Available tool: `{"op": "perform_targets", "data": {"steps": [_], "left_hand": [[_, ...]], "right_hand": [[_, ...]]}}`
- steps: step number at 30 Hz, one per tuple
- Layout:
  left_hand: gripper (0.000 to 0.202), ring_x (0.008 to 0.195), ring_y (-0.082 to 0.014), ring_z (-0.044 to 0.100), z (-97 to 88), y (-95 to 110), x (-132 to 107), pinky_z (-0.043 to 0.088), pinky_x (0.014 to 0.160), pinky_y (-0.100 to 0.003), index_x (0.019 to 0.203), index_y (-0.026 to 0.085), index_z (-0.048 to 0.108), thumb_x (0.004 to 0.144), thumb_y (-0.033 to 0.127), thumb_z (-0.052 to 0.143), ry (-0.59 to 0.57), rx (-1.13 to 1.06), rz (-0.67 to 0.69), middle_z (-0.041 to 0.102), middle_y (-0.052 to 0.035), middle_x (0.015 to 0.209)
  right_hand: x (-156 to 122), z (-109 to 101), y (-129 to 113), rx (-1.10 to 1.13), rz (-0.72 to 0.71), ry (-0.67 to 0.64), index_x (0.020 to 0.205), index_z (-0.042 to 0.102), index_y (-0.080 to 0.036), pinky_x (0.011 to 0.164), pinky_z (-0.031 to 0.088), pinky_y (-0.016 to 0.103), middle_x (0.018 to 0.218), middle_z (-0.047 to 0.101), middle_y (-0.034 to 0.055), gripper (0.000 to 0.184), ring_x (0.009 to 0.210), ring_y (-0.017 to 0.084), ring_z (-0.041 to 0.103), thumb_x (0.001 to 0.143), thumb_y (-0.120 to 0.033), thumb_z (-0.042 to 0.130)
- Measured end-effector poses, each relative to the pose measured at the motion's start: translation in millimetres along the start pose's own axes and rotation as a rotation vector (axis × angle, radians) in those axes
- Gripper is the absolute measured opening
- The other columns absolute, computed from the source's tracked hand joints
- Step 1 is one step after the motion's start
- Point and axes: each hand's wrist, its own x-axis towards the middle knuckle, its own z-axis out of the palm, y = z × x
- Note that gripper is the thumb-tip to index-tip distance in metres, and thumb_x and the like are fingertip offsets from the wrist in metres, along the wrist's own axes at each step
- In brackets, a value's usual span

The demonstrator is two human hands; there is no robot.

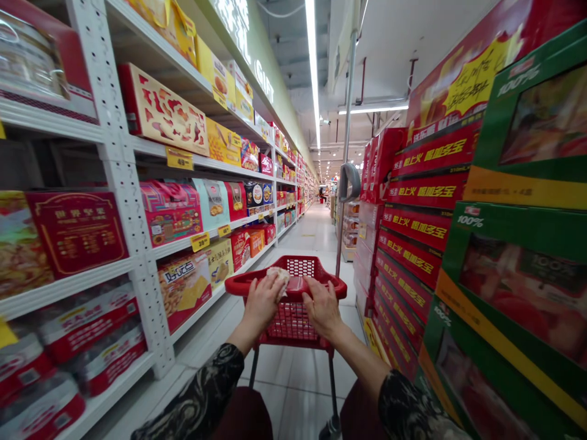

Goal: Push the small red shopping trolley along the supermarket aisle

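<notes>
A red plastic shopping cart (290, 325) with a mesh basket stands in front of me on dark legs. My left hand (265, 304) rests closed over the left part of its red handle (238, 285). A crumpled white tissue (279, 276) shows at its fingertips, pressed against the handle. On the right part of the handle lies my right hand (323, 310), fingers curled over the bar with nothing else seen in it. The inside of the basket is mostly hidden.
White shelves (120, 146) with boxed snacks line the left side. To the right rise stacked red drink cartons (419, 229) and green juice boxes (518, 263). A metal pole (347, 110) with a grey loop stands ahead right. The tiled aisle (312, 235) runs forward; a distant person is there.
</notes>
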Motion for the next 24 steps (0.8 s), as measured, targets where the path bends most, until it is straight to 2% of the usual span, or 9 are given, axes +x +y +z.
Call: {"op": "perform_targets", "data": {"steps": [2, 7, 9, 11, 14, 16, 18, 21, 24], "left_hand": [[0.04, 0.12, -0.0253, 0.046, -2.4, 0.5, -0.7, 0.031, 0.1, -0.052, 0.123, 0.026, 0.05, 0.085, 0.023, 0.039, -0.002, -0.011, -0.012, 0.048, -0.0089, 0.135], [0.04, 0.123, -0.0239, 0.043, 1.4, 28.8, 3.8, 0.026, 0.104, -0.051, 0.123, 0.025, 0.05, 0.084, 0.024, 0.043, 0.019, -0.078, 0.13, 0.047, -0.0081, 0.135], [0.038, 0.122, -0.0237, 0.044, 2.0, 29.0, 5.6, 0.025, 0.103, -0.052, 0.122, 0.025, 0.05, 0.085, 0.024, 0.041, 0.011, -0.079, 0.111, 0.048, -0.0073, 0.135], [0.037, 0.12, -0.0235, 0.046, 1.0, 15.8, 5.2, 0.025, 0.103, -0.053, 0.12, 0.026, 0.051, 0.086, 0.025, 0.039, 0.008, -0.06, 0.039, 0.049, -0.0067, 0.134], [0.036, 0.119, -0.0235, 0.047, -0.9, -18.8, 1.5, 0.026, 0.102, -0.053, 0.12, 0.025, 0.051, 0.087, 0.029, 0.036, 0.016, -0.028, -0.08, 0.048, -0.007, 0.134], [0.037, 0.116, -0.0232, 0.05, -1.0, -40.0, -0.8, 0.029, 0.099, -0.05, 0.119, 0.023, 0.051, 0.087, 0.03, 0.035, 0.005, -0.015, -0.161, 0.048, -0.0084, 0.135], [0.036, 0.113, -0.0219, 0.051, -0.3, -53.1, -1.6, 0.034, 0.094, -0.045, 0.119, 0.023, 0.051, 0.087, 0.031, 0.036, -0.018, -0.019, -0.186, 0.05, -0.0076, 0.133], [0.035, 0.108, -0.0207, 0.054, 0.3, -56.6, -1.5, 0.038, 0.085, -0.039, 0.118, 0.026, 0.052, 0.087, 0.032, 0.037, -0.038, -0.027, -0.16, 0.055, -0.0054, 0.127], [0.035, 0.105, -0.0205, 0.054, 0.3, -49.3, -3.4, 0.037, 0.082, -0.037, 0.117, 0.027, 0.053, 0.087, 0.034, 0.037, -0.013, -0.027, -0.128, 0.057, -0.0048, 0.125]], "right_hand": [[-1.3, 1.0, -0.8, 0.018, 0.004, -0.01, 0.126, 0.047, -0.018, 0.107, 0.016, 0.054, 0.126, 0.055, 0.0099, 0.04, 0.117, 0.022, 0.048, 0.087, -0.022, 0.041], [-1.1, 4.4, -1.8, 0.025, -0.024, -0.007, 0.129, 0.043, -0.02, 0.107, 0.015, 0.052, 0.129, 0.053, 0.0094, 0.042, 0.118, 0.02, 0.048, 0.087, -0.022, 0.039], [-1.4, 4.6, -0.1, 0.012, -0.026, 0.0, 0.129, 0.043, -0.019, 0.107, 0.016, 0.052, 0.129, 0.053, 0.0095, 0.043, 0.118, 0.02, 0.048, 0.087, -0.022, 0.039], [-2.2, 3.5, 2.7, 0.004, -0.021, 0.006, 0.128, 0.044, -0.019, 0.107, 0.015, 0.053, 0.127, 0.054, 0.0098, 0.042, 0.117, 0.021, 0.049, 0.086, -0.022, 0.04], [-2.7, 1.3, 7.4, 0.007, -0.02, 0.02, 0.128, 0.044, -0.019, 0.107, 0.015, 0.053, 0.127, 0.054, 0.0101, 0.042, 0.117, 0.021, 0.048, 0.087, -0.022, 0.038], [-2.3, 1.0, 10.0, 0.016, -0.012, 0.03, 0.127, 0.044, -0.018, 0.107, 0.016, 0.053, 0.127, 0.054, 0.0104, 0.041, 0.117, 0.021, 0.048, 0.087, -0.022, 0.037], [-1.9, 2.2, 12.2, 0.031, 0.0, 0.038, 0.127, 0.044, -0.017, 0.106, 0.016, 0.054, 0.128, 0.053, 0.0108, 0.041, 0.118, 0.021, 0.048, 0.088, -0.023, 0.035], [-2.7, 5.0, 15.8, 0.037, -0.006, 0.052, 0.128, 0.043, -0.017, 0.106, 0.013, 0.055, 0.127, 0.053, 0.0112, 0.042, 0.117, 0.021, 0.048, 0.087, -0.024, 0.036], [-3.6, 4.7, 22.5, 0.007, -0.03, 0.064, 0.129, 0.043, -0.019, 0.106, 0.01, 0.057, 0.127, 0.054, 0.0113, 0.044, 0.116, 0.022, 0.049, 0.086, -0.025, 0.039]]}}
